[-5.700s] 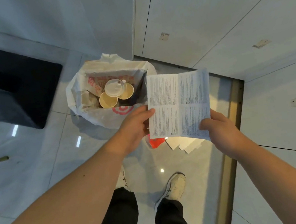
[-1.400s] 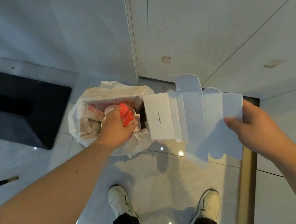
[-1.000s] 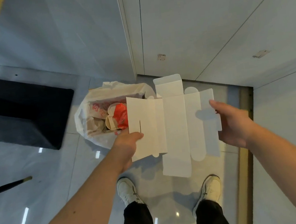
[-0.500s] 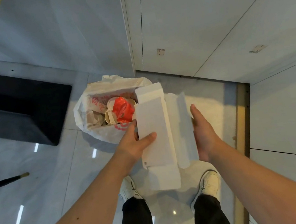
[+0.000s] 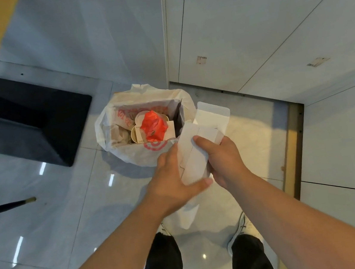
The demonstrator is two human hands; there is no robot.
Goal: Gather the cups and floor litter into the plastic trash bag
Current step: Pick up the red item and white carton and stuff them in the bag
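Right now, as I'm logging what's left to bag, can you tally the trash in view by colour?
White: 2, the plastic bag and the folded cardboard gripped in both hands, left and right.
Red: 1, the crumpled wrapper in the bag.
Tan: 1 cup clearly seen; others may be hidden.
Total: 4.

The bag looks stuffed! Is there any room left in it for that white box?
Crowded in the middle: the red wrapper lies on the cups. The bare gap is along the trash bag's right wall, nearest the folded cardboard that both hands hold.
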